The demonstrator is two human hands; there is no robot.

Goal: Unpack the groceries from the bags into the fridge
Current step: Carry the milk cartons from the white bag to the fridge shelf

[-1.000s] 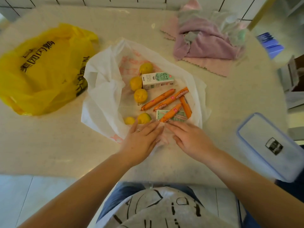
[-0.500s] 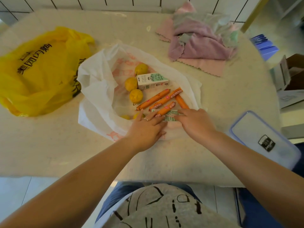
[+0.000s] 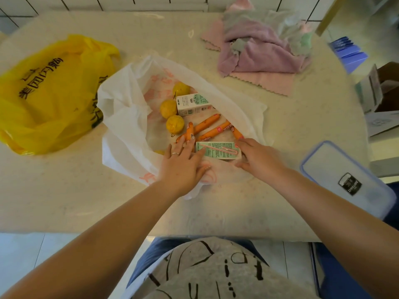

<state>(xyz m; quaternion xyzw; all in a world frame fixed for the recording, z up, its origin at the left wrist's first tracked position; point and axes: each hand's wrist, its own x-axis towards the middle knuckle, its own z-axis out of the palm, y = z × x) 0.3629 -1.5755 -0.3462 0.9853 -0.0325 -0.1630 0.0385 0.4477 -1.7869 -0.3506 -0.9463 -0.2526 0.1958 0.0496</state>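
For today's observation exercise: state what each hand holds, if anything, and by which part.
The right hand grips the green drink carton by its right end. The left hand holds nothing; its straight fingers rest on the carton's left end and a sausage.

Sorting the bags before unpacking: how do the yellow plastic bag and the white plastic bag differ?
The yellow plastic bag lies bunched with its contents hidden; the white plastic bag is spread open, showing fruit, sausages and cartons. The yellow one bears black print, the white one pink. Both hands reach into the white bag only. Both lie on the table.
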